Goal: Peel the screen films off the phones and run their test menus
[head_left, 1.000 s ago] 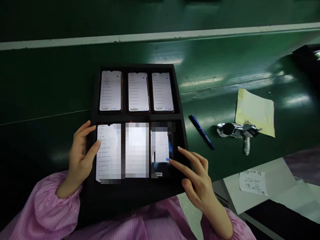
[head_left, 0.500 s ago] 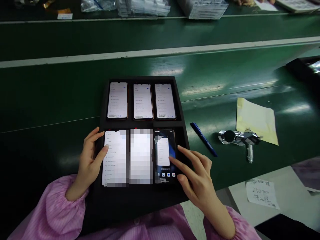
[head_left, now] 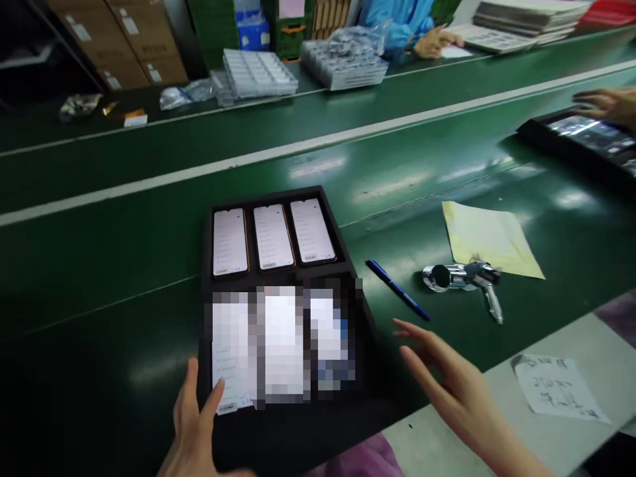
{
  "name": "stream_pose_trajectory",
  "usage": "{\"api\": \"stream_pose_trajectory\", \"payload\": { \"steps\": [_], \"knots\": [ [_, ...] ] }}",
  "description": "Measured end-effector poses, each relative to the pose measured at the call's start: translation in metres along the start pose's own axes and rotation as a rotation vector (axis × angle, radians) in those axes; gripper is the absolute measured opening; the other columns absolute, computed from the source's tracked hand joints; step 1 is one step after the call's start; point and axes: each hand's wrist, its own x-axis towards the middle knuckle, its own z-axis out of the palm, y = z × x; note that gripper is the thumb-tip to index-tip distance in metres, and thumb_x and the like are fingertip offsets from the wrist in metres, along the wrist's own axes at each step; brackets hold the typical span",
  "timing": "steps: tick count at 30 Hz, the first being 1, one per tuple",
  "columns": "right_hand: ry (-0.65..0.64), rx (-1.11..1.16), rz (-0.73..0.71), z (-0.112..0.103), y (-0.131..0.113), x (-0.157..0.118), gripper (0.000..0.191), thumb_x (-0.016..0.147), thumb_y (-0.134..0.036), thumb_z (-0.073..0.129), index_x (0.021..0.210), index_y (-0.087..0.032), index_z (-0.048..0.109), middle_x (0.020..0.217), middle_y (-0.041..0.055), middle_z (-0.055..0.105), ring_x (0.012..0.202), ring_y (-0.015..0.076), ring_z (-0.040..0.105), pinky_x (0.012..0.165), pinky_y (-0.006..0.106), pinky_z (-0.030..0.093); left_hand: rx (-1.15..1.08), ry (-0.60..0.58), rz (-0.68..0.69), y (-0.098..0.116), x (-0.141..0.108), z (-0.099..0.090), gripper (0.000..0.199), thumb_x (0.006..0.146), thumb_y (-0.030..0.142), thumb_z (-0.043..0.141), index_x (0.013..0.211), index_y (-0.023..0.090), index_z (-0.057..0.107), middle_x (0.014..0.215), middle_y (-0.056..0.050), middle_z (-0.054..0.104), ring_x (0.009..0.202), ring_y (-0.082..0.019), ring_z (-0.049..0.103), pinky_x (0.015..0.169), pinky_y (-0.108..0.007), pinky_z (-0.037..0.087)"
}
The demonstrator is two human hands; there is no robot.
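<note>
A black foam tray (head_left: 278,275) holds two rows of lit smartphones. In the far row, three phones, one of them the middle phone (head_left: 274,237), show pale list screens. The near row is partly pixelated; its left phone (head_left: 231,361) has a white screen, and its right phone (head_left: 330,331) shows a smaller white window. My left hand (head_left: 196,424) is at the tray's near left corner, thumb and finger spread, the thumb at the left phone's lower edge. Off the tray's right side hovers my right hand (head_left: 452,391), fingers stretched out and holding nothing.
Right of the tray lie a blue pen (head_left: 397,289), a shiny metal tool (head_left: 464,275) and a yellow-edged sheet (head_left: 491,238). Clear plastic trays (head_left: 342,63) stand at the back. Other people's hands (head_left: 437,43) show at the back and far right, near another black tray (head_left: 571,142).
My right hand has moved away from the near right phone to the right of the tray. My left hand has slid lower along the left edge. The view has tilted up.
</note>
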Motion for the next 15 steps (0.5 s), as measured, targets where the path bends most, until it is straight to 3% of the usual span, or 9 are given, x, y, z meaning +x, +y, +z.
{"api": "stream_pose_trajectory", "payload": {
  "steps": [1, 3, 6, 9, 11, 13, 15],
  "knots": [
    [-0.038, 0.078, 0.091, 0.003, 0.001, -0.003, 0.038, 0.102, -0.049, 0.059, 0.130, -0.027, 0.071, 0.097, 0.0050, 0.077, 0.067, 0.0181, 0.071, 0.056, 0.030, 0.059, 0.038, 0.009, 0.024, -0.007, 0.000, 0.001, 0.151, 0.042, 0.053, 0.103, 0.163, 0.061, 0.014, 0.179, 0.006, -0.014, 0.160, -0.058, 0.009, 0.104, -0.085, 0.050],
    [-0.080, 0.202, 0.192, 0.019, -0.003, -0.007, 0.044, 0.099, -0.056, 0.059, 0.126, -0.024, 0.073, 0.095, 0.0067, 0.078, 0.064, 0.0193, 0.071, 0.055, 0.031, 0.061, 0.068, -0.010, 0.087, -0.023, 0.023, -0.009, 0.137, 0.050, 0.045, 0.102, 0.160, 0.064, 0.023, 0.180, 0.008, -0.008, 0.161, -0.055, 0.016, 0.105, -0.080, 0.053],
    [-0.104, 0.351, 0.236, 0.051, -0.021, -0.005, 0.049, 0.100, -0.060, 0.056, 0.126, -0.021, 0.072, 0.090, 0.0077, 0.079, 0.063, 0.0207, 0.072, 0.054, 0.032, 0.061, 0.044, -0.082, 0.198, -0.037, 0.097, -0.047, 0.122, 0.057, 0.041, 0.101, 0.158, 0.057, 0.035, 0.179, -0.001, 0.010, 0.160, -0.050, 0.027, 0.116, -0.073, 0.048],
    [-0.085, 0.349, 0.160, 0.073, -0.035, 0.007, 0.056, 0.102, -0.059, 0.054, 0.137, -0.016, 0.066, 0.085, 0.0069, 0.079, 0.062, 0.0215, 0.073, 0.060, 0.035, 0.064, -0.065, -0.054, 0.174, -0.036, 0.168, -0.077, 0.114, 0.062, 0.040, 0.100, 0.159, 0.044, 0.042, 0.177, -0.009, 0.023, 0.156, -0.045, 0.038, 0.121, -0.065, 0.046],
    [0.044, 0.221, 0.027, 0.076, -0.035, 0.022, 0.058, 0.101, -0.058, 0.055, 0.138, -0.014, 0.065, 0.101, 0.0129, 0.081, 0.078, 0.0260, 0.078, 0.073, 0.041, 0.067, -0.150, -0.027, 0.161, -0.033, 0.194, -0.080, 0.115, 0.059, 0.041, 0.101, 0.158, 0.040, 0.044, 0.176, -0.011, 0.026, 0.155, -0.042, 0.042, 0.121, -0.059, 0.047],
    [0.181, 0.089, -0.071, 0.070, -0.029, 0.041, 0.059, 0.102, -0.059, 0.054, 0.139, -0.015, 0.065, 0.120, 0.0182, 0.077, 0.099, 0.0329, 0.078, 0.087, 0.051, 0.066, -0.163, -0.006, 0.188, -0.031, 0.205, -0.071, 0.113, 0.058, 0.040, 0.101, 0.156, 0.038, 0.047, 0.174, -0.011, 0.030, 0.156, -0.040, 0.041, 0.124, -0.056, 0.044],
    [0.217, 0.043, -0.103, 0.063, -0.022, 0.062, 0.058, 0.103, -0.057, 0.053, 0.143, -0.016, 0.062, 0.130, 0.0205, 0.073, 0.113, 0.0372, 0.075, 0.094, 0.058, 0.062, -0.113, 0.028, 0.219, -0.032, 0.211, -0.061, 0.110, 0.058, 0.040, 0.101, 0.155, 0.036, 0.049, 0.172, -0.011, 0.036, 0.156, -0.039, 0.041, 0.125, -0.054, 0.042]
  ]
}}
